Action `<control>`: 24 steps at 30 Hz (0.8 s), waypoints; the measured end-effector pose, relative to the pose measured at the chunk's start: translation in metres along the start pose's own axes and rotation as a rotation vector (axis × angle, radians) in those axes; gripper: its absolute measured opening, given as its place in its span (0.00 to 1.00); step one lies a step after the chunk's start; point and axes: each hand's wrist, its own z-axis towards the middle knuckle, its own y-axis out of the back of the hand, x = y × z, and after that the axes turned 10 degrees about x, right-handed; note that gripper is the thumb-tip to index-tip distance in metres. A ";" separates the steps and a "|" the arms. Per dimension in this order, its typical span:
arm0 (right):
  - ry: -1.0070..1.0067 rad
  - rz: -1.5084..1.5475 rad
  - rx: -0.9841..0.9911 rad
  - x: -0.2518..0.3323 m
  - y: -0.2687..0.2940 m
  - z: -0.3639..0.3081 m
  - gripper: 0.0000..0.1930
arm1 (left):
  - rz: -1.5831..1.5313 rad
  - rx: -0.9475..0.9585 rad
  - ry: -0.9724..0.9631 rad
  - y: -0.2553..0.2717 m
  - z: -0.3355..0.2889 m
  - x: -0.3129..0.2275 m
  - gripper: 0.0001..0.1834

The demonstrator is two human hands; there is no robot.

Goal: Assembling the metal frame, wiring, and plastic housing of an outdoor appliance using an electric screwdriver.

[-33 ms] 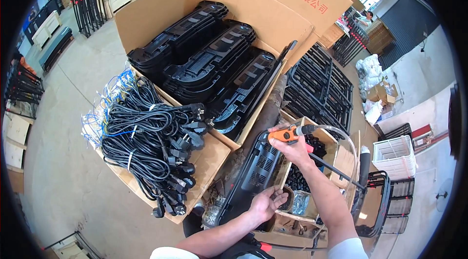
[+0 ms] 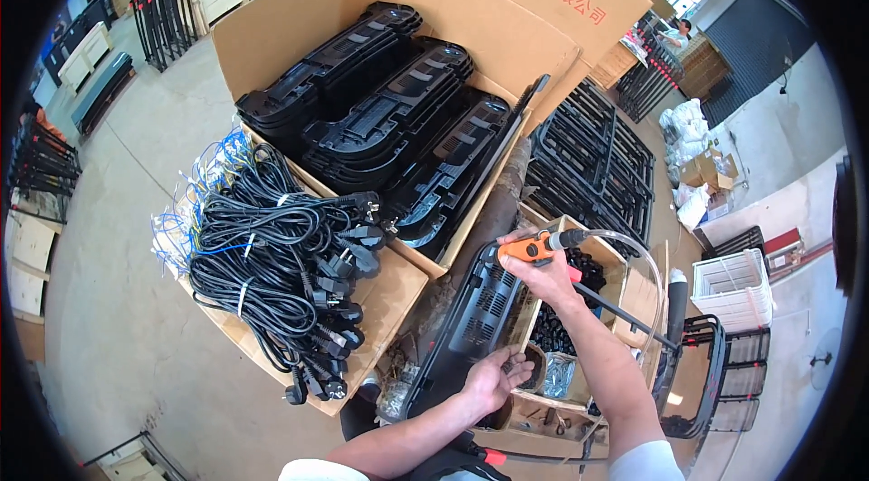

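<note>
My right hand [image 2: 541, 275] is wrapped round an orange power screwdriver [image 2: 527, 250], with a clear hose running off its back end. The tool's front end meets the far end of a long black plastic housing [image 2: 471, 323] with slotted vents; its exact contact point is hidden by the hand. Beside the housing's near right edge, my left hand [image 2: 493, 381] has its fingers loosely bent and apart, next to a round container of small dark parts [image 2: 536, 368]. Nothing shows in those fingers.
At left, bundled black power cords [image 2: 272, 255] with plugs lie on cardboard. Behind, a large carton [image 2: 480, 15] holds stacked black housings [image 2: 389, 110]. A wooden bin [image 2: 615, 286] of black parts and a bag of screws [image 2: 558, 377] stands right. Black metal frames [image 2: 593, 164] lean beyond.
</note>
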 end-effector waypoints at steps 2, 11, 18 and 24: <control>0.006 0.011 0.001 0.003 -0.004 -0.003 0.16 | 0.088 -0.015 0.022 0.011 -0.007 0.002 0.13; -0.005 0.040 -0.051 -0.018 -0.007 -0.002 0.18 | 0.205 -0.045 -0.010 0.027 -0.026 0.003 0.14; 0.185 0.253 -0.200 0.024 0.010 -0.042 0.26 | 0.536 -0.033 -0.079 0.034 -0.049 -0.001 0.13; 0.249 0.235 -0.238 0.047 0.063 -0.147 0.26 | 0.838 -0.038 0.126 0.057 -0.039 0.048 0.16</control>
